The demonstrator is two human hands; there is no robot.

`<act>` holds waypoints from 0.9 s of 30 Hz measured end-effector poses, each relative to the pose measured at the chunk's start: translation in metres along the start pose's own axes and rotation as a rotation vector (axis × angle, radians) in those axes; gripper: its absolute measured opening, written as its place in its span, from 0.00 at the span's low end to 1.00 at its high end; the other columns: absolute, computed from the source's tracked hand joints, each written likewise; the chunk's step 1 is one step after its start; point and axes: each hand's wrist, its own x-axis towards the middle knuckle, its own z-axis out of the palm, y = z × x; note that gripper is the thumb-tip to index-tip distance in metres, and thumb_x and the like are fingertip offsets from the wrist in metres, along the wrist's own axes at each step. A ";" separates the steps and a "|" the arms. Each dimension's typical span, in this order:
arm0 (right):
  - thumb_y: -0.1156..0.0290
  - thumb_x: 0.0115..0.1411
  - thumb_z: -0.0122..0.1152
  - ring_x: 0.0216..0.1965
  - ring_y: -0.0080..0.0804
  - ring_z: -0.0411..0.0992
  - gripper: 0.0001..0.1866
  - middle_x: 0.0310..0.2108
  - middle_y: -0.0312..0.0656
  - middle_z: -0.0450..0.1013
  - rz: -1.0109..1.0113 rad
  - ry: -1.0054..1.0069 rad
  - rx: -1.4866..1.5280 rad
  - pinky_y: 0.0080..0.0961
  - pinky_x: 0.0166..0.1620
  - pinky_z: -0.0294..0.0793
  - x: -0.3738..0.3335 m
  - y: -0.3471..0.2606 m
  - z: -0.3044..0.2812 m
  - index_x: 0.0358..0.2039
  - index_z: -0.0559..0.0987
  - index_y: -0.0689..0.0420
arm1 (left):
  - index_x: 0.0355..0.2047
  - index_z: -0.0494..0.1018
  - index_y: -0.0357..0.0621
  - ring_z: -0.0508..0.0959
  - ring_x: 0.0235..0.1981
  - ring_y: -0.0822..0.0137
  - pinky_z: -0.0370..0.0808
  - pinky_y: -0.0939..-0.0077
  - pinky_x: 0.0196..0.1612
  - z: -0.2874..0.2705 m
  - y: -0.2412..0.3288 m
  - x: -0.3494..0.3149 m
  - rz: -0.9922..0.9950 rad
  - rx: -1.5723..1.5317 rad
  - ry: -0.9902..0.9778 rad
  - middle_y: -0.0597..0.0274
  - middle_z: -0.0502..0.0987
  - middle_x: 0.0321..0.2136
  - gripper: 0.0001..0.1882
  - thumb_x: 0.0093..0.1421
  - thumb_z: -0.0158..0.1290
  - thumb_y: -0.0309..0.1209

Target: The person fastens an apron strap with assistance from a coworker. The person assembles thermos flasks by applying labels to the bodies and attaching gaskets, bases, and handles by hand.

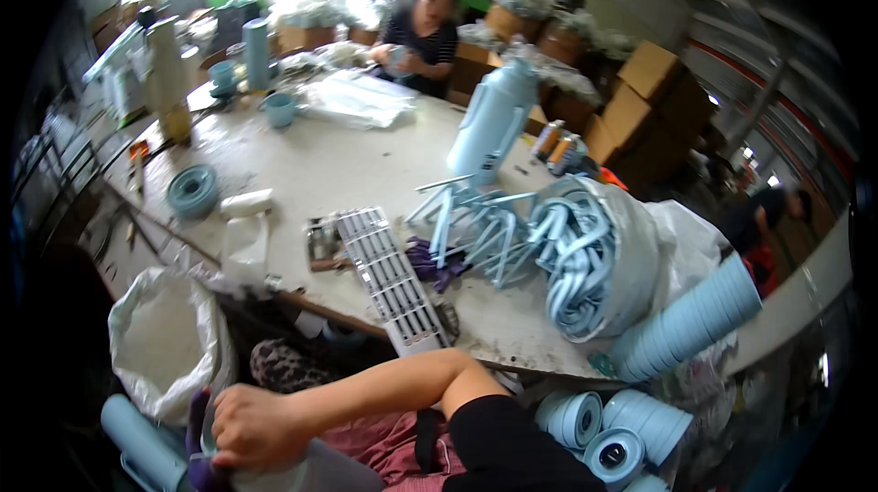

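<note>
My bare right hand [258,428] reaches across my lap from the right, its fingers curled round the end of a pale blue-grey cylinder [320,471]. Most of that cylinder is cut off by the lower edge or lies behind my forearm. Beside it, my left hand [198,455] wears a purple glove and presses against the same end from the left. Only a strip of the glove shows; its fingers are mostly hidden. Just left of my hands, a light blue jug body [144,442] with a handle lies tilted below an open white sack [165,336].
On the white table [366,163] stand a tall light blue jug [494,122], a bag of blue handles [581,259], a slotted metal strip [391,277] and a purple glove [434,263]. Stacked blue cups [686,318] lean at the right. A person [421,39] sits across.
</note>
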 end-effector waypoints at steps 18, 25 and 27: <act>0.71 0.65 0.59 0.49 0.41 0.73 0.11 0.40 0.44 0.77 0.410 0.292 0.152 0.34 0.52 0.71 0.119 0.131 0.008 0.45 0.82 0.58 | 0.45 0.82 0.51 0.81 0.43 0.69 0.78 0.73 0.46 -0.266 0.158 -0.007 0.522 1.070 1.266 0.63 0.80 0.43 0.16 0.55 0.67 0.28; 0.66 0.64 0.60 0.45 0.42 0.78 0.10 0.42 0.47 0.78 0.707 -0.067 -0.155 0.36 0.47 0.76 0.044 0.336 0.115 0.37 0.86 0.55 | 0.46 0.82 0.64 0.81 0.48 0.58 0.77 0.70 0.51 -0.250 0.117 -0.047 0.752 0.616 1.550 0.50 0.79 0.49 0.20 0.52 0.67 0.29; 0.65 0.63 0.60 0.46 0.45 0.78 0.10 0.42 0.48 0.78 0.734 -0.120 -0.269 0.38 0.48 0.75 0.046 0.364 0.153 0.37 0.86 0.55 | 0.46 0.82 0.63 0.80 0.49 0.57 0.77 0.69 0.51 -0.202 0.103 -0.074 0.712 0.609 1.551 0.48 0.78 0.50 0.20 0.52 0.68 0.29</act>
